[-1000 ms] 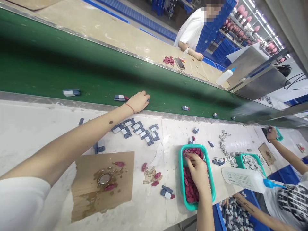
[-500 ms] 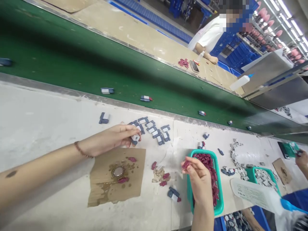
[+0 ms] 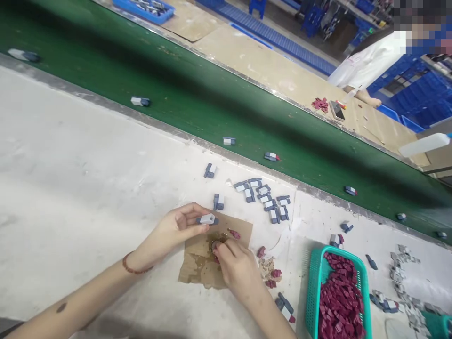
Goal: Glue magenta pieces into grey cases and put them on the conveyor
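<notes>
My left hand (image 3: 176, 228) pinches a small grey and white part (image 3: 207, 219) just above a brown cardboard sheet (image 3: 196, 266). My right hand (image 3: 235, 266) is closed over the middle of that sheet, its fingertips pressing a small dark red piece (image 3: 214, 246) into the glue puddle there. Another dark red piece (image 3: 234, 233) lies on the cardboard near the fingers. A cluster of grey and white parts (image 3: 263, 197) lies on the white table beyond the cardboard.
A teal basket (image 3: 315, 282) of dark red pieces stands at the right. A green conveyor belt (image 3: 197, 99) carries assembled parts (image 3: 271, 157) past. Loose red pieces (image 3: 271, 278) lie by the cardboard. A person in white works across the belt.
My right hand left the teal basket with a red piece and came down onto the cardboard. My left hand drew the grey part toward the cardboard. The view swung left.
</notes>
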A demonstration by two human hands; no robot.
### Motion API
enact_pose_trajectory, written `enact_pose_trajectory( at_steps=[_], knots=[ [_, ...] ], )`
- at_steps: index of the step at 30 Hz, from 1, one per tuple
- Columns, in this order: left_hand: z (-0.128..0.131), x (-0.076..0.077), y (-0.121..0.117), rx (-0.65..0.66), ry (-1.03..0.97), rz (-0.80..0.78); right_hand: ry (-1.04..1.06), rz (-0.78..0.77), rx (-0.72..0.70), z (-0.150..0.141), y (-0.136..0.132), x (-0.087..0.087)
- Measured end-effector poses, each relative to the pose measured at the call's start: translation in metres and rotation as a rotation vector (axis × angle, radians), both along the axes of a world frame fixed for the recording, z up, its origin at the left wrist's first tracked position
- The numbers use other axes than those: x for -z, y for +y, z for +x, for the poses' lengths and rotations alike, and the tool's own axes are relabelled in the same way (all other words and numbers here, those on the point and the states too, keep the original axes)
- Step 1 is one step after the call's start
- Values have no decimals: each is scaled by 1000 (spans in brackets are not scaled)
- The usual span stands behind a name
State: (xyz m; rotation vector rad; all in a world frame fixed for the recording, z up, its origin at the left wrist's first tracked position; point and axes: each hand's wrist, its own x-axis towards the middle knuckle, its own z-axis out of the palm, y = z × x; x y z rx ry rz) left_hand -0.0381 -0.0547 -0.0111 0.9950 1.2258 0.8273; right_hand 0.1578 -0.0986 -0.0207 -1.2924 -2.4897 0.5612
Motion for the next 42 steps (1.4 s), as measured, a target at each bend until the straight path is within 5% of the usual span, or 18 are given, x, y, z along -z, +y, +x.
enact_pose_trajectory(
  at_steps=[7, 15, 18, 22, 26, 33, 42],
  knots=[
    [8, 11, -9, -29, -184, -30, -172, 49, -24, -8, -2, 0],
    [8, 24, -17, 46, 13, 114, -89, -35, 18, -10, -2, -1],
    [6, 26, -19, 109, 130, 244, 129, -208, 95, -7, 2, -3],
    [5, 25, -19, 243, 241, 391, 590, -551, 379, 3, 9, -10],
    [6, 23, -19, 321, 284, 519, 926, -694, 527, 5, 12, -10],
    [7, 25, -19, 400, 331, 626, 1049, -687, 542, -6, 13, -2],
    [6, 26, -20, 427, 334, 605, 894, -552, 472, -9, 9, 5]
  ],
)
